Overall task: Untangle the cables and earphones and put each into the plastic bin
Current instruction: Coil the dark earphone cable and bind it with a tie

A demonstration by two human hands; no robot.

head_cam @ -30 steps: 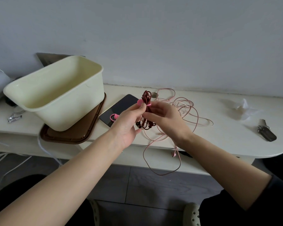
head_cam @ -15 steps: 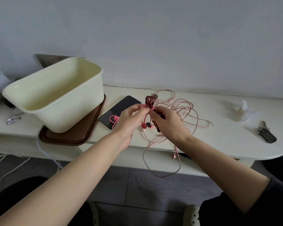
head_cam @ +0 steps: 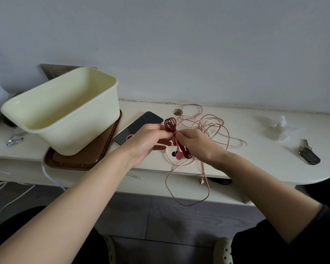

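Head view: my left hand (head_cam: 147, 141) and right hand (head_cam: 196, 143) pinch the red earphones (head_cam: 170, 123); lifting may drag the snagged pink cable (head_cam: 217, 126).

One bin (head_cam: 74, 138), one tray (head_cam: 80, 161), one phone (head_cam: 139, 124), one red earphone bundle (head_cam: 170, 123), one pink cable (head_cam: 206, 125)

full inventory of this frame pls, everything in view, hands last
plastic bin: 1, cream, on the tray, left
tray: 1, brown, under the bin
phone: 1, black, beside the tray
small loop: 1, pink, on the phone
cable bundle: 1, dark red, between both hands
strap: 1, pink, round the bundle
earphone tangle: 1, pale pink, behind right hand, one loop over table edge
keys: 1 bunch, dark, right end
crumpled wrapper: 1, whitish, back right
foil scrap: 1, silver, left of bin
table: 1, cream
hands: 2, left hand and right hand pinch the bundle
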